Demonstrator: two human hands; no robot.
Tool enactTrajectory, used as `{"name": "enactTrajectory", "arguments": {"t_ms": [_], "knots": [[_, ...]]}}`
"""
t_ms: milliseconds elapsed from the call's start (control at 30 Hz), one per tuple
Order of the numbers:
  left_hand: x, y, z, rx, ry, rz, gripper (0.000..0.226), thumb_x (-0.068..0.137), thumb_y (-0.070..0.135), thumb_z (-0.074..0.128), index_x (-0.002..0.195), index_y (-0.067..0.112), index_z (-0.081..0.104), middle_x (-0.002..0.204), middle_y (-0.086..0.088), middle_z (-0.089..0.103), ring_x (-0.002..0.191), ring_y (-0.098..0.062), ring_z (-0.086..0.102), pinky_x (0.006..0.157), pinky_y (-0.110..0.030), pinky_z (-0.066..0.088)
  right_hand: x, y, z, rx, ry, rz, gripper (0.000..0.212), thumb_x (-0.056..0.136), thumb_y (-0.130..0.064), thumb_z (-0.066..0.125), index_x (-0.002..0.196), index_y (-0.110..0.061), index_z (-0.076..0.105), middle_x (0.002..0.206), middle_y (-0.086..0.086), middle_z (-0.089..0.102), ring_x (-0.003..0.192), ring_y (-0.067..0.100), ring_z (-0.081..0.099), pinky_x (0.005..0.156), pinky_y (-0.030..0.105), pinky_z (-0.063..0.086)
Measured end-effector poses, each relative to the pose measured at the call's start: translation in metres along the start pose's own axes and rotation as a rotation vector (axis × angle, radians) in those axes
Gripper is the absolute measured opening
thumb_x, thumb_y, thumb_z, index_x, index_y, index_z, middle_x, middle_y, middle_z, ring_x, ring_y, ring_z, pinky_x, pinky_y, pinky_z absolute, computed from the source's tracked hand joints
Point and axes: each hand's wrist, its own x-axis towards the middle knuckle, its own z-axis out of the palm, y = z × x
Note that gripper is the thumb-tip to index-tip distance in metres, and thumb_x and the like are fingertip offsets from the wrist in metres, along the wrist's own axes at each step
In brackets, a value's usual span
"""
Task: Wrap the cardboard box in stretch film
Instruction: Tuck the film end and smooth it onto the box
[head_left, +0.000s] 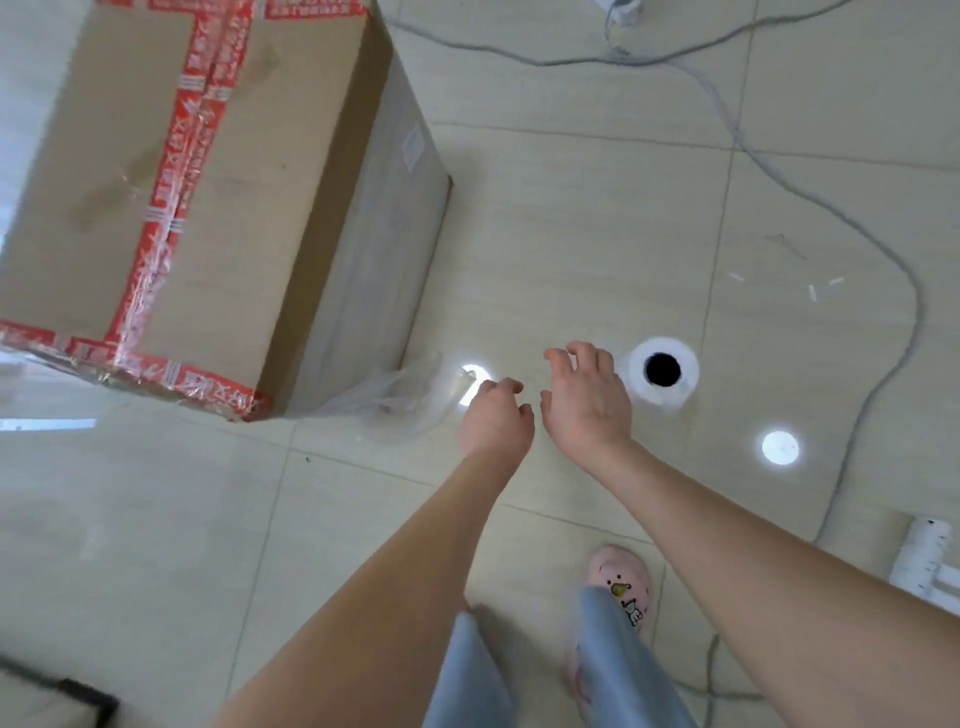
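Note:
A tall cardboard box (218, 171) sealed with red printed tape stands on the floor at the upper left; clear film covers its right side face. A loose tail of stretch film (400, 400) bunches on the floor at the box's near right corner. The stretch film roll (662, 371) stands upright on the floor, white with a dark core hole. My left hand (496, 421) hovers between the film tail and the roll, fingers loosely curled, holding nothing. My right hand (587, 397) reaches toward the roll with fingers spread, just left of it and not touching.
A grey cable (810, 202) snakes across the tiled floor behind and right of the roll. My foot in a pink slipper (623, 577) stands below the hands. A white frame part (924, 561) sits at the right edge; a dark object (78, 701) lies at the bottom left.

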Motion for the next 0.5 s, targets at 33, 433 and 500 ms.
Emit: {"name": "enactTrajectory", "arguments": {"t_ms": [33,433,500], "knots": [[-0.002,-0.014,0.000,-0.010,0.010,-0.016,0.037,0.097,0.020,0.044,0.134,0.018,0.049,0.136,-0.002,0.046,0.117,-0.019,0.053,0.091,-0.035,0.046,-0.002,-0.011,0.008,-0.004,-0.006,-0.020,0.046,0.094,-0.021,0.049,0.139,-0.018,0.038,0.142,0.005,0.033,0.132,0.026,0.029,0.099,0.032,0.035],[-0.034,-0.167,-0.032,-0.103,0.105,-0.154,0.038,0.096,0.020,0.045,0.134,0.016,0.048,0.136,-0.001,0.045,0.113,-0.021,0.055,0.090,-0.035,0.047,-0.034,-0.118,0.086,-0.084,-0.086,-0.153,0.046,0.094,-0.018,0.048,0.139,-0.020,0.037,0.140,0.003,0.035,0.132,0.023,0.029,0.097,0.030,0.036],[-0.030,-0.180,-0.035,-0.130,0.130,-0.177,0.038,0.096,0.020,0.046,0.134,0.016,0.049,0.135,-0.002,0.047,0.114,-0.022,0.056,0.092,-0.035,0.047,-0.033,-0.135,0.099,-0.074,-0.112,-0.189,0.047,0.095,-0.019,0.048,0.140,-0.021,0.036,0.141,0.003,0.034,0.132,0.023,0.029,0.097,0.030,0.036]]}}
